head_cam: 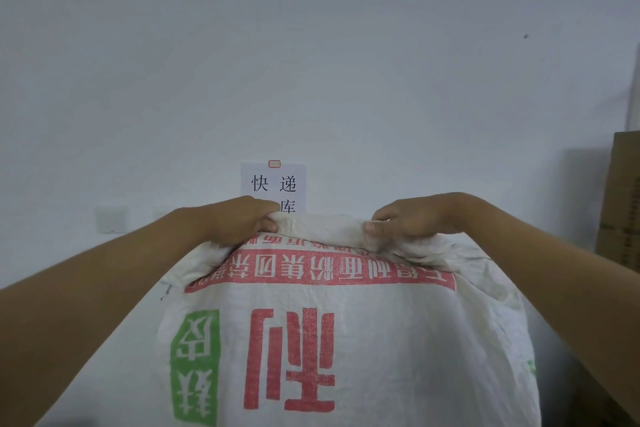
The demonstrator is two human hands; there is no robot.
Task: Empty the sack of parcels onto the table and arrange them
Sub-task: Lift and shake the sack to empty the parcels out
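You hold a large white woven sack [346, 340] up in front of you, filling the lower middle of the view. Its red and green printed characters read upside down, so you probably have it inverted, gripped by its bottom end. Your left hand [239, 222] clutches a bunched fold of the cloth at the top left; your right hand [412, 220] pinches the same rolled edge at the top right, thumb pressed into the fabric. The sack looks full and rounded. No parcels are visible, so the emptying seems barely begun and all the arranging is left. The surface lies below the view, hidden by the sack; you cannot tell what is on it. Beyond is a plain pale wall [311, 45] with a paper sign [273, 184] bearing black characters, a wall socket [111, 218] to the left, and stacked cardboard boxes [621, 198] at the right edge.
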